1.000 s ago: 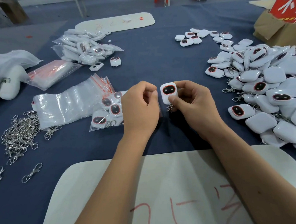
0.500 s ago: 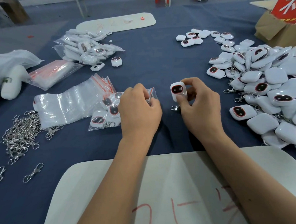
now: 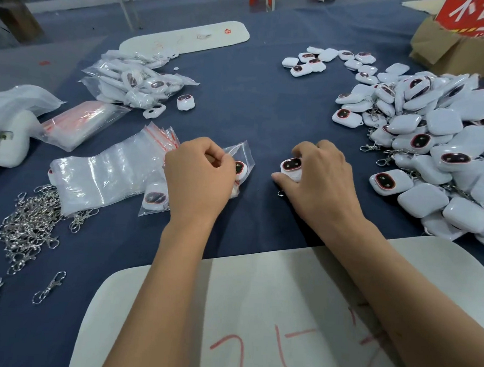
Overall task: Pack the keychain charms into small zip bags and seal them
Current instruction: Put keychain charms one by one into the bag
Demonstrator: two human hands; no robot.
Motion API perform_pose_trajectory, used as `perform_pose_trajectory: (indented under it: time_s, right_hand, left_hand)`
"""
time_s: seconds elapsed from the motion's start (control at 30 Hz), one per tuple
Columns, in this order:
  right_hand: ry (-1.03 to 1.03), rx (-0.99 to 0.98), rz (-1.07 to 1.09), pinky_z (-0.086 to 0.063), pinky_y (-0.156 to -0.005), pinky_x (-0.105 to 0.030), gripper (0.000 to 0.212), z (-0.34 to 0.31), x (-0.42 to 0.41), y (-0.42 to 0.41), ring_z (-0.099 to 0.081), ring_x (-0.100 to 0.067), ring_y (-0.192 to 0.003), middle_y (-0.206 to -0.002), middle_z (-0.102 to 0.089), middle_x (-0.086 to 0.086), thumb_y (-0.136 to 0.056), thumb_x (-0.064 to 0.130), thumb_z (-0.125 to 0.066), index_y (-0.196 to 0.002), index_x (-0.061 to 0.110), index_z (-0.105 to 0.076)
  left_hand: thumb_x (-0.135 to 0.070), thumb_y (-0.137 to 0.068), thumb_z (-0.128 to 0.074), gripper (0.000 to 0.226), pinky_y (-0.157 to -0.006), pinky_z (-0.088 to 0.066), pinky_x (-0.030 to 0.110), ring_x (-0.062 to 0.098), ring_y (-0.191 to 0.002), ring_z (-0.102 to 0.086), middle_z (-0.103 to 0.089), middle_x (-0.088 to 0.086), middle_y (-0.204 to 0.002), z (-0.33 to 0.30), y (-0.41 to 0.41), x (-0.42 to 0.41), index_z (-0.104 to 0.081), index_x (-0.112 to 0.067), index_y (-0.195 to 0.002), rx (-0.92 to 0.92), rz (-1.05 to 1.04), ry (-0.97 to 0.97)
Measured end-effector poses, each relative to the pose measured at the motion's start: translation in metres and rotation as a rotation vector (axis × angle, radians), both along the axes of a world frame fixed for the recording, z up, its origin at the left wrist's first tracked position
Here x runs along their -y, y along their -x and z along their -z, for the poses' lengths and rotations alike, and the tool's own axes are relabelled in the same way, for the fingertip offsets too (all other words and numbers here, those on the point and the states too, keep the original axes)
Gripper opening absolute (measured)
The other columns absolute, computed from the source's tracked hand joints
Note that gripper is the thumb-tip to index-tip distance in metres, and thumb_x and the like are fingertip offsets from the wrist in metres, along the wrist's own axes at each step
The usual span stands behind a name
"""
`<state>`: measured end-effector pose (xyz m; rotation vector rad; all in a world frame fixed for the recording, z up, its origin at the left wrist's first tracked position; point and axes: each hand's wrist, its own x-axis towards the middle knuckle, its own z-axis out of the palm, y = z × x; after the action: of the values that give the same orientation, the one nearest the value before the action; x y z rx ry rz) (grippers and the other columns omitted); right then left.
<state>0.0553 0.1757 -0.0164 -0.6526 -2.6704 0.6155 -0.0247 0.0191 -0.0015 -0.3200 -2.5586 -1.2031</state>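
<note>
1. I am seeing the right hand [image 3: 319,181] curling its thumb and fingers round a white rounded-square keychain charm with a dark, red-rimmed oval face [image 3: 291,169], low over the dark blue tablecloth [image 3: 253,113].
2. The left hand [image 3: 197,178] is pinching a small clear plastic zip bag [image 3: 243,158] holding a second charm, just left of the right hand.
3. A heap of loose white charms [image 3: 438,154] is lying to the right of the right hand.
4. A stack of empty clear zip bags [image 3: 106,173] is sitting just left of the left hand.
</note>
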Motion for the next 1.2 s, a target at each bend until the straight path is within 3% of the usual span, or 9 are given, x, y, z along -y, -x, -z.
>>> perform_pose_trajectory:
  time_s: [0.07,0.13,0.23,0.5,0.73,0.83,0.97,1.1,1.2]
  right_hand:
    - [0.075,-0.117,-0.008,-0.034,-0.080,-0.023,0.038,0.003,-0.003,0.000,-0.060,-0.024,-0.104,-0.111,-0.063,-0.004,-0.090,0.029,-0.079,-0.121,0.013,-0.065]
    - [0.316,-0.299,-0.004,-0.044,-0.071,-0.009,0.039,0.004,-0.005,0.001,-0.067,-0.006,-0.083,-0.096,-0.071,0.001,-0.085,0.023,-0.084,-0.118,0.015,-0.065]
    - [0.772,-0.531,-0.021,-0.058,-0.058,-0.024,0.041,0.002,-0.006,0.003,-0.072,-0.015,-0.059,-0.083,-0.073,-0.005,-0.082,0.019,-0.089,-0.111,0.014,-0.060]
    - [1.312,-0.733,-0.162,-0.063,-0.086,-0.036,0.035,0.002,0.008,0.009,-0.076,-0.034,-0.103,-0.115,-0.070,-0.025,-0.094,-0.006,-0.071,-0.125,-0.003,-0.057]
    - [0.924,-0.451,-0.215,-0.064,-0.084,-0.040,0.034,0.006,0.015,0.005,-0.078,-0.021,-0.093,-0.110,-0.076,-0.008,-0.094,0.004,-0.075,-0.125,0.007,-0.063]
    - [0.800,-0.472,-0.249,-0.060,-0.066,-0.024,0.016,0.006,0.021,0.004,-0.077,-0.012,-0.073,-0.089,-0.079,0.000,-0.095,0.006,-0.075,-0.109,0.007,-0.069]
    - [0.620,-0.497,-0.238,-0.059,-0.070,-0.023,0.005,0.005,0.019,0.002,-0.075,-0.008,-0.077,-0.084,-0.078,0.005,-0.091,0.007,-0.077,-0.094,0.011,-0.077]
    - [0.293,-0.374,-0.337,-0.048,-0.079,-0.030,0.018,0.003,0.021,0.003,-0.062,-0.023,-0.092,-0.094,-0.072,-0.004,-0.092,-0.001,-0.068,-0.092,0.010,-0.082]
    - [0.277,-0.350,-0.437,-0.043,-0.070,-0.032,0.023,0.003,0.020,0.003,-0.059,-0.024,-0.080,-0.081,-0.067,-0.008,-0.089,-0.011,-0.061,-0.084,0.004,-0.078]
  left_hand:
    - [-0.016,-0.082,-0.068,0.017,-0.064,-0.046,0.016,0.008,-0.062,-0.062,-0.064,-0.010,-0.058,0.000,0.000,0.000,-0.068,-0.020,-0.066,-0.009,0.045,-0.056]
    - [-0.014,-0.082,-0.069,0.018,-0.063,-0.051,0.025,0.011,-0.060,-0.062,-0.064,-0.008,-0.058,0.000,-0.002,-0.002,-0.067,-0.019,-0.065,-0.026,0.108,-0.116]
    - [-0.013,-0.082,-0.069,0.018,-0.058,-0.051,0.030,0.015,-0.057,-0.060,-0.063,-0.005,-0.058,0.001,-0.005,-0.006,-0.066,-0.018,-0.066,-0.052,0.180,-0.151]
    - [-0.018,-0.087,-0.070,0.020,-0.055,-0.050,0.031,0.019,-0.058,-0.060,-0.062,-0.005,-0.059,0.004,-0.010,-0.014,-0.064,-0.016,-0.068,-0.166,0.234,-0.193]
    - [-0.014,-0.085,-0.069,0.018,-0.055,-0.047,0.023,0.012,-0.056,-0.059,-0.060,-0.009,-0.057,0.006,-0.015,-0.022,-0.062,-0.014,-0.069,-0.289,0.181,-0.194]
    - [-0.013,-0.087,-0.069,0.016,-0.057,-0.050,0.035,0.011,-0.055,-0.057,-0.062,-0.007,-0.061,0.007,-0.016,-0.024,-0.064,-0.012,-0.071,-0.333,0.195,-0.157]
    - [-0.009,-0.086,-0.068,0.017,-0.057,-0.049,0.037,0.013,-0.056,-0.057,-0.063,-0.005,-0.062,0.007,-0.016,-0.026,-0.063,-0.010,-0.070,-0.387,0.198,-0.162]
    - [-0.005,-0.083,-0.069,0.016,-0.055,-0.047,0.033,0.013,-0.054,-0.054,-0.061,-0.004,-0.061,0.007,-0.018,-0.027,-0.062,-0.009,-0.069,-0.408,0.190,-0.155]
    - [-0.004,-0.082,-0.069,0.015,-0.055,-0.044,0.028,0.013,-0.057,-0.052,-0.060,-0.008,-0.063,0.007,-0.018,-0.026,-0.062,-0.009,-0.069,-0.418,0.172,-0.152]
